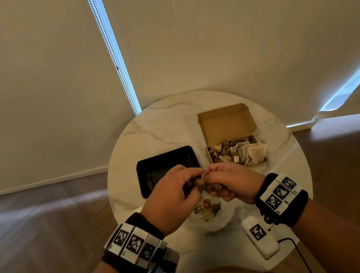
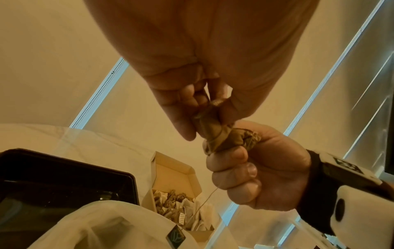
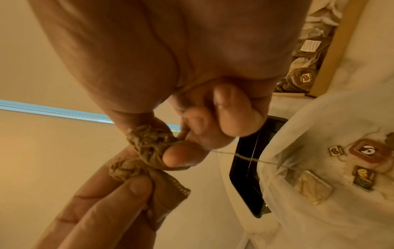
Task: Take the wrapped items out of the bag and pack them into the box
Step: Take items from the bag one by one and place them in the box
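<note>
Above the table's near middle both hands hold one brown wrapped tea bag [image 1: 211, 186] between them. My left hand [image 1: 191, 181] pinches its crumpled end [image 2: 210, 116] with thumb and fingers. My right hand [image 1: 219, 178] curls round the other end [image 3: 149, 143], and a thin string [image 3: 245, 156] trails from it toward the bag. The translucent white bag [image 1: 211, 218] lies right under the hands with a few tagged items inside [image 3: 362, 175]. The open cardboard box [image 1: 226, 125] stands at the right rear, holding several wrapped items [image 1: 229, 150].
A black plastic tray [image 1: 166, 159] sits left of the box, partly behind my left hand. The round marble table [image 1: 150, 129] ends close to me and at both sides. A white tagged device [image 1: 260, 236] with a cable lies at the near right.
</note>
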